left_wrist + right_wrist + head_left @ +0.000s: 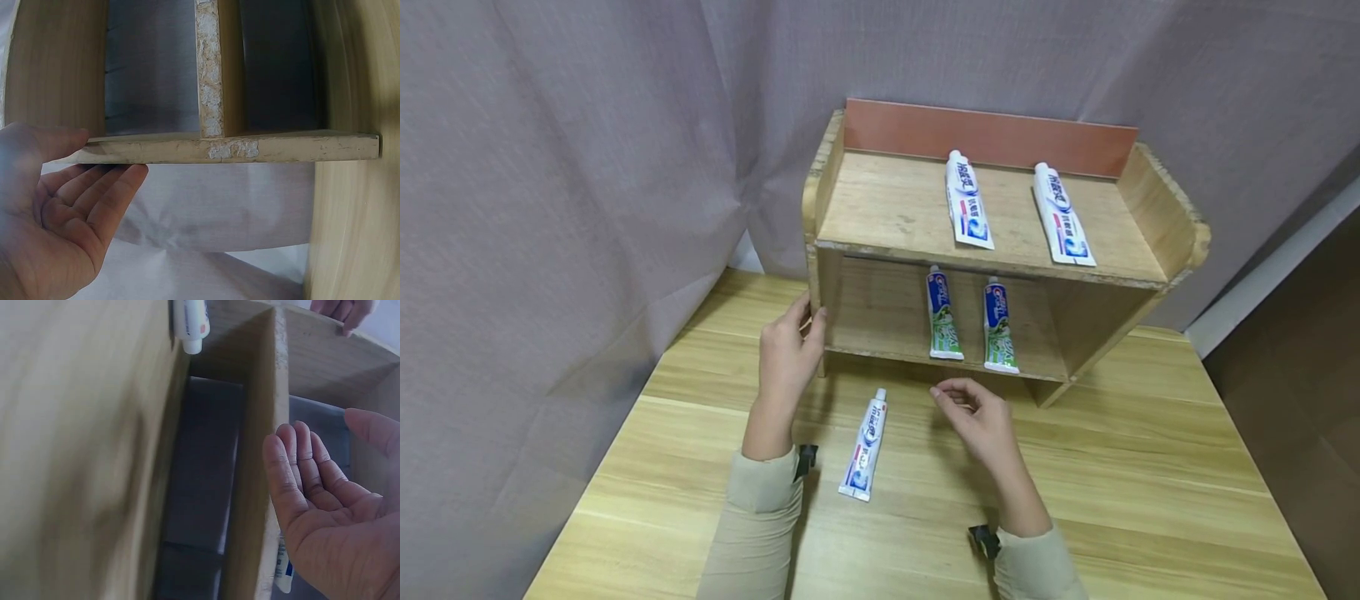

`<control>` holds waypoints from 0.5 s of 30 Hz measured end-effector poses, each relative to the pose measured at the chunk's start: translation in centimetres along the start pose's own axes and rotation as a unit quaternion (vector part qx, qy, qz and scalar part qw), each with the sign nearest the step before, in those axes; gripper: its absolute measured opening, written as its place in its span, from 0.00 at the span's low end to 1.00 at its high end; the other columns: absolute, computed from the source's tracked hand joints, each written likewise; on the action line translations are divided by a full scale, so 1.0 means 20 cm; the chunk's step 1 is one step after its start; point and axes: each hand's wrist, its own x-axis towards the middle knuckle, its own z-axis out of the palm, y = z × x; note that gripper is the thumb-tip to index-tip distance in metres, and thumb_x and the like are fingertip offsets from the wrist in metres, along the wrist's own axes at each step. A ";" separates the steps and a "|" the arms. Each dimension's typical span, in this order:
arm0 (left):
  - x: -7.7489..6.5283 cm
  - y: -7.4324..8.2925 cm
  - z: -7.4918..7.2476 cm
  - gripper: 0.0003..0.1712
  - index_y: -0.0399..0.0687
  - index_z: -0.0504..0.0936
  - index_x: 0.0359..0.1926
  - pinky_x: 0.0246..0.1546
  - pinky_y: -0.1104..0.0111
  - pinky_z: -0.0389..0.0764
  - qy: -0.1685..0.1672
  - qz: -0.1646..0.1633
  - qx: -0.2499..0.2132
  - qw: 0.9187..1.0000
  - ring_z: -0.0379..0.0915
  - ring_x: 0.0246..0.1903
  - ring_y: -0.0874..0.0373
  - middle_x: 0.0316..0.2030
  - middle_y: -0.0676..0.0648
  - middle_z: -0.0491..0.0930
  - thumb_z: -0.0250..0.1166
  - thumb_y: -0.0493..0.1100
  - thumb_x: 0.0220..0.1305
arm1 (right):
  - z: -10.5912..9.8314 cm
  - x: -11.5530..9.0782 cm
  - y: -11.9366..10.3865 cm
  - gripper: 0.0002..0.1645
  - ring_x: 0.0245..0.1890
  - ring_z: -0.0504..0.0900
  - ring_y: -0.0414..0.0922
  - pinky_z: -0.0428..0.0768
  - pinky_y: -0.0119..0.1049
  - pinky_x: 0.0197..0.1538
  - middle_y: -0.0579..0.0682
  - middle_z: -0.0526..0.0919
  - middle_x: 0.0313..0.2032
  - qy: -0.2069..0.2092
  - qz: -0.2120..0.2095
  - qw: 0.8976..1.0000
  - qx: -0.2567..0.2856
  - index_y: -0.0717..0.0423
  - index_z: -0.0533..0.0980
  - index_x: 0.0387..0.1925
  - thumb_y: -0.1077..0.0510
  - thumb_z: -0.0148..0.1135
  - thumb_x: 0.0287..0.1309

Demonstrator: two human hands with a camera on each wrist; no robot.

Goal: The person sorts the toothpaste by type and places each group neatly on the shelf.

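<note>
My left hand (787, 353) holds the left side panel (175, 150) of a two-tier wooden shelf (887, 208), thumb on one face and fingers on the other. In front of the shelf's lower tier hovers my right hand (983, 417), its fingers loosely bent with nothing between them. Between the two hands, a white and blue toothpaste tube (863, 450) lies on the table, cap toward the shelf. Two blue and green toothpaste tubes, a left one (942, 317) and a right one (998, 325), lie side by side on the lower tier.
On the upper tier lie two white toothpaste tubes, one near the middle (967, 200) and another to its right (1063, 215). A reddish-brown back strip (985, 133) runs behind them. Grey cloth (587, 167) hangs behind the wooden table (1150, 483); a brown surface (1292, 350) stands at the right.
</note>
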 end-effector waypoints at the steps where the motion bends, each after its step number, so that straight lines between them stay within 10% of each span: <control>1: 0.00 0.00 0.00 0.19 0.35 0.80 0.59 0.45 0.68 0.88 0.000 0.000 0.001 1.000 0.83 0.50 0.44 0.51 0.34 0.83 0.62 0.38 0.71 | 0.00 -0.01 0.01 0.16 0.42 0.85 0.49 0.87 0.26 0.44 0.55 0.87 0.41 0.000 0.002 1.000 0.004 0.60 0.84 0.44 0.51 0.70 0.63; 15: 0.00 0.00 0.00 0.19 0.35 0.80 0.59 0.45 0.71 0.87 -0.004 0.003 0.005 1.000 0.83 0.50 0.44 0.51 0.34 0.83 0.61 0.39 0.72 | 0.12 -0.11 0.12 0.13 0.39 0.85 0.45 0.87 0.29 0.43 0.50 0.87 0.37 -0.031 0.019 0.999 0.023 0.56 0.85 0.40 0.51 0.71 0.61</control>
